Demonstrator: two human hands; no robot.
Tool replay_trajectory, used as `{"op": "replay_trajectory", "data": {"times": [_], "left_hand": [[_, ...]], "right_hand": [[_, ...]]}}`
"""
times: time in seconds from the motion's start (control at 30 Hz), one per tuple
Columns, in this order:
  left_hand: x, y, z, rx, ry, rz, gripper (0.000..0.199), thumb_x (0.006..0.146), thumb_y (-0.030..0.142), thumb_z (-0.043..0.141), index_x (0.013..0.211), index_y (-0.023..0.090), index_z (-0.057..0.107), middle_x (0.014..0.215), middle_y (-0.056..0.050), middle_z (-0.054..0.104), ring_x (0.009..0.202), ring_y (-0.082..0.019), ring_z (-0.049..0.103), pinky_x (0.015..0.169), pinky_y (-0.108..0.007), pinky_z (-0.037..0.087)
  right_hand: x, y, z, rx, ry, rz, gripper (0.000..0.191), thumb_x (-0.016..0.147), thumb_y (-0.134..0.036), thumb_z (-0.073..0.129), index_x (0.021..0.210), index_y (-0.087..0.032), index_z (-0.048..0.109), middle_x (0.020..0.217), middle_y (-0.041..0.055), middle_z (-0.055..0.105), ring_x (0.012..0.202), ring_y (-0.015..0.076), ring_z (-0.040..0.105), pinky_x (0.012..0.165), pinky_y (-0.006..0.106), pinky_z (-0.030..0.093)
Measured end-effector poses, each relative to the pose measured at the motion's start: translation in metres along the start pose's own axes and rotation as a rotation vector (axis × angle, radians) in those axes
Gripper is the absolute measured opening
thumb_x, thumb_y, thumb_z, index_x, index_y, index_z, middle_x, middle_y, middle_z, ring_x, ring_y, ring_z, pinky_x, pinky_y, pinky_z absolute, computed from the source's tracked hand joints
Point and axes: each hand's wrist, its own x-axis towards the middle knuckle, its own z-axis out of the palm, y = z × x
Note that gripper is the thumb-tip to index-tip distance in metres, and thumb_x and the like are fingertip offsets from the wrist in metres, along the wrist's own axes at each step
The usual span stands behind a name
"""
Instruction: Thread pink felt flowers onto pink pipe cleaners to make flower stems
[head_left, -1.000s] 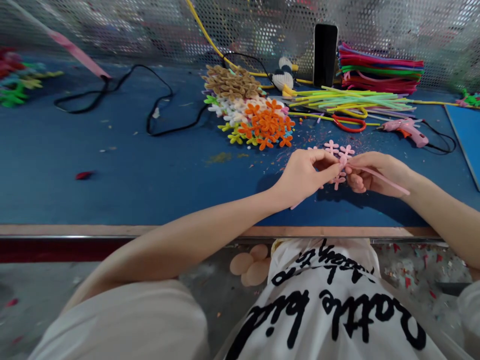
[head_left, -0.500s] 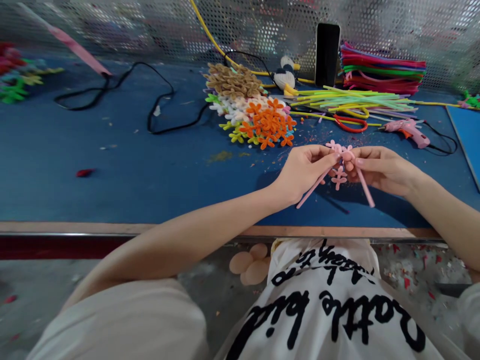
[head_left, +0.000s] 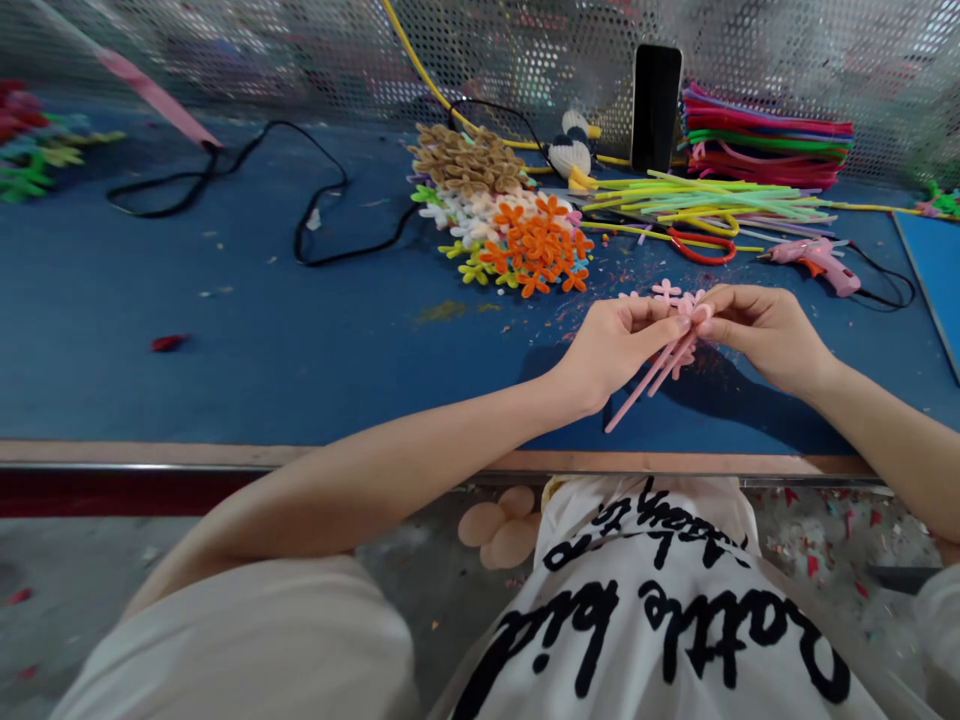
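Note:
Between my two hands is a pink pipe cleaner point(head_left: 646, 388), bent so that both its ends slant down to the left. My left hand point(head_left: 616, 345) pinches it between thumb and fingers. On the other side, my right hand point(head_left: 772, 330) closes on its upper bend, fingertips almost touching those of the left. Pink pipe-cleaner flowers point(head_left: 666, 291) show behind and below the fingertips; some are partly hidden by the hands. Just beyond my left hand lies a heap of orange flowers point(head_left: 541, 245), with white, green and brown ones behind.
Red-handled scissors point(head_left: 702, 250) and a pink glue gun point(head_left: 817, 264) lie beyond my right hand. Loose yellow and green pipe cleaners point(head_left: 697, 198), a colourful bundle point(head_left: 769, 140) and an upright phone point(head_left: 655, 108) stand farther back. A black cord point(head_left: 315, 200) winds across the left side.
The pink pipe cleaner's two ends were spread apart, one under each hand; now they lie side by side, pointing down-left. My right hand has turned, its fingertips nearer the left's.

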Motion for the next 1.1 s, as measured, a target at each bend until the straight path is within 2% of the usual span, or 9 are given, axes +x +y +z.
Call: {"op": "replay_trajectory", "data": {"times": [0.17,0.3,0.47,0.6,0.7,0.83,0.93,1.0,1.1], "left_hand": [[0.001,-0.001,0.001,-0.057,-0.033,0.011,0.029,0.076,0.037,0.086,0.077,0.013,0.070,0.071,0.000,0.073,0.065,-0.015,0.074,0.066,-0.028,0.063],[0.001,-0.002,0.001,-0.063,-0.050,-0.015,0.035,0.074,0.043,0.088,0.077,0.013,0.070,0.069,0.000,0.071,0.065,-0.014,0.073,0.070,-0.028,0.063],[0.000,-0.001,0.001,-0.022,-0.098,0.014,0.035,0.076,0.043,0.087,0.080,0.012,0.071,0.070,-0.002,0.073,0.063,-0.011,0.069,0.065,-0.023,0.059],[0.000,-0.001,0.000,0.043,-0.101,0.071,0.033,0.078,0.043,0.085,0.080,0.013,0.070,0.075,-0.003,0.074,0.066,-0.012,0.072,0.068,-0.025,0.060],[-0.001,-0.002,-0.001,0.139,-0.074,0.142,0.024,0.083,0.036,0.079,0.081,0.014,0.070,0.073,-0.002,0.074,0.067,-0.013,0.073,0.069,-0.025,0.060],[-0.003,-0.001,-0.003,0.411,-0.039,0.315,0.012,0.087,0.025,0.071,0.082,0.015,0.071,0.073,-0.001,0.075,0.064,-0.011,0.071,0.068,-0.022,0.058],[-0.002,-0.002,-0.006,0.612,-0.002,0.513,0.009,0.090,0.021,0.068,0.084,0.016,0.073,0.076,-0.001,0.077,0.066,-0.010,0.070,0.068,-0.019,0.055],[0.000,-0.005,-0.009,0.736,0.029,0.654,0.009,0.091,0.020,0.067,0.086,0.016,0.073,0.079,-0.001,0.078,0.069,-0.009,0.071,0.068,-0.018,0.053],[0.003,-0.008,-0.012,0.902,0.053,0.814,0.010,0.094,0.022,0.065,0.089,0.016,0.072,0.084,-0.002,0.079,0.074,-0.010,0.071,0.070,-0.019,0.050]], "right_hand": [[0.000,0.004,0.000,-0.189,0.047,-0.120,0.041,0.076,-0.056,0.088,0.083,-0.019,0.073,0.083,0.0030,0.072,0.077,0.0176,0.066,0.074,0.031,0.056],[0.001,0.010,-0.006,-0.418,0.095,-0.418,0.034,0.085,-0.054,0.082,0.095,-0.023,0.073,0.091,0.0038,0.074,0.076,0.0172,0.065,0.071,0.031,0.054],[0.003,0.007,-0.017,-0.733,0.018,-0.781,0.020,0.099,-0.045,0.068,0.096,-0.026,0.074,0.091,0.0042,0.077,0.087,0.0209,0.071,0.080,0.036,0.055],[0.003,0.004,-0.025,-0.929,0.003,-0.974,0.007,0.100,-0.032,0.068,0.103,-0.027,0.071,0.093,0.0030,0.078,0.084,0.0199,0.071,0.080,0.036,0.054],[0.003,0.001,-0.029,-1.095,-0.040,-1.048,0.006,0.100,-0.024,0.067,0.105,-0.026,0.069,0.094,0.0039,0.077,0.085,0.0202,0.070,0.078,0.037,0.053],[0.001,-0.003,-0.027,-1.228,-0.072,-1.031,0.007,0.101,-0.025,0.064,0.097,-0.026,0.070,0.089,0.0052,0.075,0.085,0.0220,0.068,0.077,0.039,0.051],[-0.004,-0.009,-0.018,-1.174,-0.040,-0.964,0.009,0.098,-0.023,0.063,0.093,-0.023,0.070,0.086,0.0070,0.074,0.080,0.0220,0.066,0.073,0.038,0.049],[-0.009,-0.014,-0.009,-1.059,-0.002,-0.783,0.012,0.097,-0.024,0.063,0.087,-0.022,0.070,0.081,0.0070,0.073,0.075,0.0208,0.064,0.070,0.037,0.048],[-0.014,-0.020,0.002,-0.771,0.032,-0.287,0.023,0.094,-0.035,0.067,0.076,-0.020,0.070,0.068,0.0036,0.066,0.062,0.0161,0.057,0.060,0.032,0.042]]}}
